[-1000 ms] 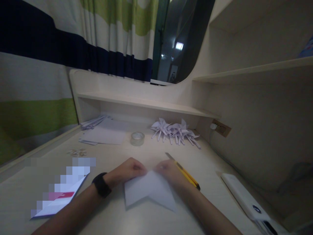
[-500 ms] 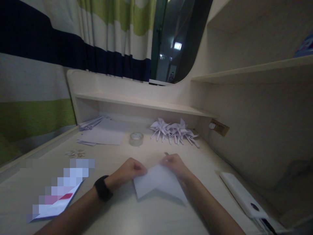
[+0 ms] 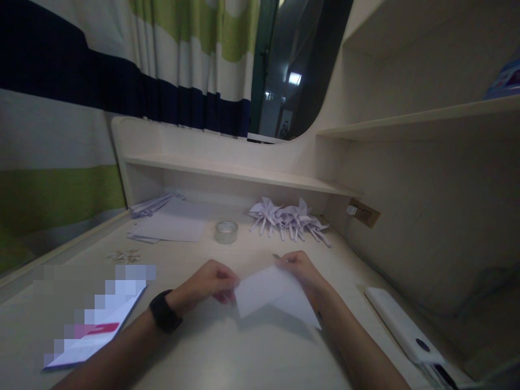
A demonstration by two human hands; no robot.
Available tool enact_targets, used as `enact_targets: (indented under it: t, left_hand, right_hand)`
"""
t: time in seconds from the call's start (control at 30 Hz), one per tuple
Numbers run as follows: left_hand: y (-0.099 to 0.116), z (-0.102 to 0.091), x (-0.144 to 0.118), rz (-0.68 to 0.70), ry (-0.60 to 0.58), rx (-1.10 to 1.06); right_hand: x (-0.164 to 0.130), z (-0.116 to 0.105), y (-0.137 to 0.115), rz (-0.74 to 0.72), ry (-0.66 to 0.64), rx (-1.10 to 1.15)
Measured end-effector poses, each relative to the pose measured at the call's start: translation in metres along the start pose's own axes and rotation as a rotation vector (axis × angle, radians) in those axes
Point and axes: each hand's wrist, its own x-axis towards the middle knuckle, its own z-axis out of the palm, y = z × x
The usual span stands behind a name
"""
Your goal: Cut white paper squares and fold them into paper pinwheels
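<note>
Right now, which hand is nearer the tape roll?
Left. The left hand sits just in front of the tape roll, slightly to its left, pinching the folded paper. The right hand grips the paper's far edge, further off to the roll's right.

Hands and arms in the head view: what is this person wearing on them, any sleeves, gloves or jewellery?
Both forearms are bare, with no sleeves showing anywhere up to the picture's edge. The left hand has a black band with a dark face, a watch or fitness tracker, snug on its wrist. The right hand and its wrist carry nothing. No gloves, and no rings can be made out on the fingers in this dim light.
</note>
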Motion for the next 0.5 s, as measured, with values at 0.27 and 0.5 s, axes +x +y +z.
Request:
enact_targets:
  t: [0.27,0.5]
  left_hand:
    - [0.002,-0.017,-0.003,-0.008,-0.047,0.007]
    - [0.001,-0.016,0.003,0.011,0.111,-0.132]
  right_hand:
    - [-0.002,-0.009,-0.008,-0.030,0.050,0.038]
    - [0.003,0.000,0.001,-0.031,0.106,0.049]
